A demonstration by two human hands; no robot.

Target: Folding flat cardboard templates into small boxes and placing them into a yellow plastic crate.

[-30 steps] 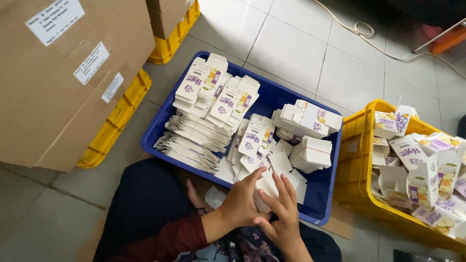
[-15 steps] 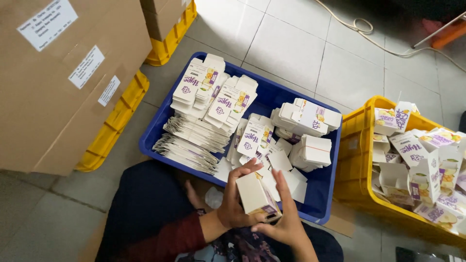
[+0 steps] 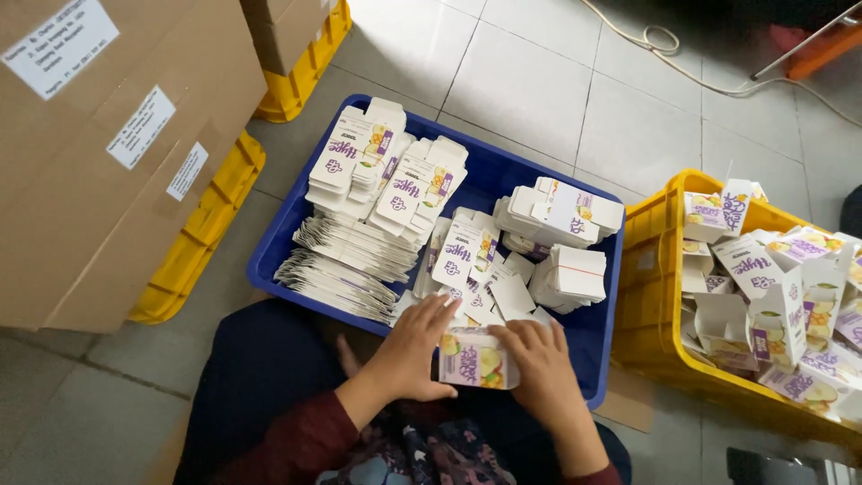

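Both my hands hold one small carton, white with purple and fruit print, opened up into a box shape. My left hand grips its left end and my right hand covers its right end. The carton is held over the near edge of a blue crate. Stacks of flat, unfolded cartons fill that crate.
A yellow crate at the right holds several folded-up cartons. Large brown cardboard boxes stand on yellow crates at the left. A cord lies on the tiled floor at the back. My dark-clothed lap is below the hands.
The flat carton taken from the pile has been opened into a box and turned, so its printed side now faces up. My hands have shifted to its two ends.
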